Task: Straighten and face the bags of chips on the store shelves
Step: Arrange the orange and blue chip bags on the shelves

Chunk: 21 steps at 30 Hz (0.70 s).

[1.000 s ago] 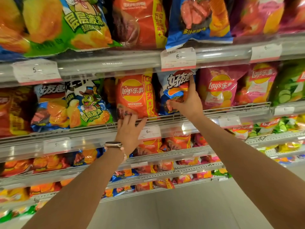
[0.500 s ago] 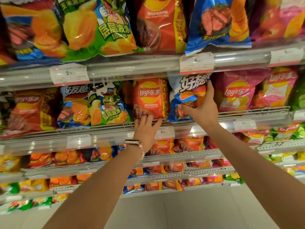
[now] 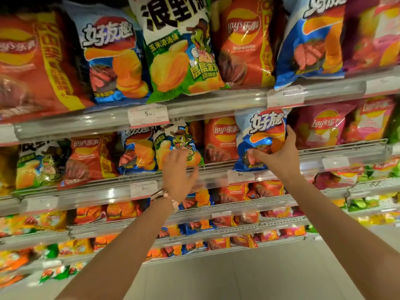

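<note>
right hand [image 3: 279,158] gripping blue chip bag [image 3: 259,137] at the second shelf's front rail [image 3: 216,167], overhanging it. left hand [image 3: 178,172] blurred, fingers spread, reaching at green chip bag [image 3: 173,144].

Two bare forearms are shown, no sleeves being visible. A rose-gold wristwatch [image 3: 165,194] with a matching band is worn at the wrist of the left hand [image 3: 177,169]. The right hand [image 3: 279,156] is unadorned.
</note>
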Motion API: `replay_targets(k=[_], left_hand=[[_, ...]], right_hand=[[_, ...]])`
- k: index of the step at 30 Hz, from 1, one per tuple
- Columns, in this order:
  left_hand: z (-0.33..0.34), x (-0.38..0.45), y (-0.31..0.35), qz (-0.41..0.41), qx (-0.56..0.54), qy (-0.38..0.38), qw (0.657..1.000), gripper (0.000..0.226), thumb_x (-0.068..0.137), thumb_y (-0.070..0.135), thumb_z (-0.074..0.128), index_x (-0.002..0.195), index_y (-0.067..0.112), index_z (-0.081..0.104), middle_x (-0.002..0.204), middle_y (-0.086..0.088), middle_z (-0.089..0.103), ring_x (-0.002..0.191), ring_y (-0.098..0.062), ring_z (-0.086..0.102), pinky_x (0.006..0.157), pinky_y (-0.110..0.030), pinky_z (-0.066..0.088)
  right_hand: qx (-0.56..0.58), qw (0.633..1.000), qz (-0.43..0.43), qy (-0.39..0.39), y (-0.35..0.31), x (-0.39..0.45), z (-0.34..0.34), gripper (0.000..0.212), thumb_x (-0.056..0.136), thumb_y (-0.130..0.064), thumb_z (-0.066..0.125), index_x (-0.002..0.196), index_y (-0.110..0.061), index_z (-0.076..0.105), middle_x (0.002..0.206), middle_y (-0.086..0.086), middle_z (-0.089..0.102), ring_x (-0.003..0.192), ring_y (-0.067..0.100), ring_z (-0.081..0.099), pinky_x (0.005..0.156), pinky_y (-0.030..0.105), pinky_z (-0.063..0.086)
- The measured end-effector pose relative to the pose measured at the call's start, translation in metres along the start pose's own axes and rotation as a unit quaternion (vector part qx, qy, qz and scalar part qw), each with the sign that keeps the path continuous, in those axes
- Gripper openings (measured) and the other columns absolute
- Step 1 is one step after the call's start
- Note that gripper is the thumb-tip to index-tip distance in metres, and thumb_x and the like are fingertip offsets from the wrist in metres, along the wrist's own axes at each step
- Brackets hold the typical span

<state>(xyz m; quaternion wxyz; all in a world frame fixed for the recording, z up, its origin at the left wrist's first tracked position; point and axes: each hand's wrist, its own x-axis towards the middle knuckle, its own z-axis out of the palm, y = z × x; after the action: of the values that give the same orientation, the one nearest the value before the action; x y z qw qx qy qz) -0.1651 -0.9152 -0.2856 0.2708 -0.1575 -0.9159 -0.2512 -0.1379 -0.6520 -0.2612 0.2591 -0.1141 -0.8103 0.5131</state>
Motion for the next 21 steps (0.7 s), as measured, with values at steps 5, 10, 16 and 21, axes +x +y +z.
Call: replay_targets(k=[5, 10, 16, 21], left_hand=[[-0.016, 0.016, -0.032, -0.201, -0.061, 0.014, 0.978, 0.105, 0.062, 0.047, 0.083, 0.145, 0.012, 0.03, 0.142, -0.028, 0.029, 0.134, -0.042, 0.024, 0.103, -0.055, 0.03], [-0.013, 0.039, -0.051, -0.221, -0.121, -0.071, 0.965, 0.127, 0.056, 0.048, 0.086, 0.152, 0.021, 0.008, 0.149, -0.029, 0.019, 0.134, -0.044, 0.029, 0.098, -0.054, 0.039], [-0.007, 0.048, -0.058, -0.206, -0.128, -0.115, 0.963, 0.124, 0.061, 0.044, 0.086, 0.152, 0.018, 0.005, 0.14, -0.019, 0.046, 0.122, -0.038, 0.048, 0.092, -0.046, 0.047], [-0.005, 0.052, -0.056, -0.215, -0.177, -0.07, 0.958, 0.117, 0.063, 0.037, 0.087, 0.151, 0.015, 0.013, 0.14, -0.013, 0.047, 0.127, -0.032, 0.045, 0.096, -0.039, 0.044]], right_hand=[[0.0, 1.0, -0.001, -0.004, -0.016, -0.023, 0.02, 0.105, 0.056, -0.042, 0.087, 0.142, -0.025, 0.029, 0.113, -0.014, 0.055, 0.105, 0.013, 0.057, 0.092, 0.039, 0.05], [0.002, 1.0, 0.004, 0.006, -0.026, -0.036, 0.039, 0.106, 0.05, -0.053, 0.085, 0.138, -0.023, 0.034, 0.114, -0.009, 0.062, 0.105, 0.016, 0.061, 0.09, 0.041, 0.052], [-0.028, 1.0, 0.003, 0.005, -0.03, -0.04, 0.051, 0.109, 0.053, -0.049, 0.085, 0.142, -0.023, 0.029, 0.109, -0.011, 0.063, 0.097, 0.014, 0.062, 0.082, 0.032, 0.052], [-0.042, 0.999, -0.007, -0.01, -0.035, -0.036, 0.055, 0.103, 0.057, -0.044, 0.086, 0.141, -0.023, 0.03, 0.108, -0.007, 0.064, 0.098, 0.019, 0.063, 0.087, 0.042, 0.053]])
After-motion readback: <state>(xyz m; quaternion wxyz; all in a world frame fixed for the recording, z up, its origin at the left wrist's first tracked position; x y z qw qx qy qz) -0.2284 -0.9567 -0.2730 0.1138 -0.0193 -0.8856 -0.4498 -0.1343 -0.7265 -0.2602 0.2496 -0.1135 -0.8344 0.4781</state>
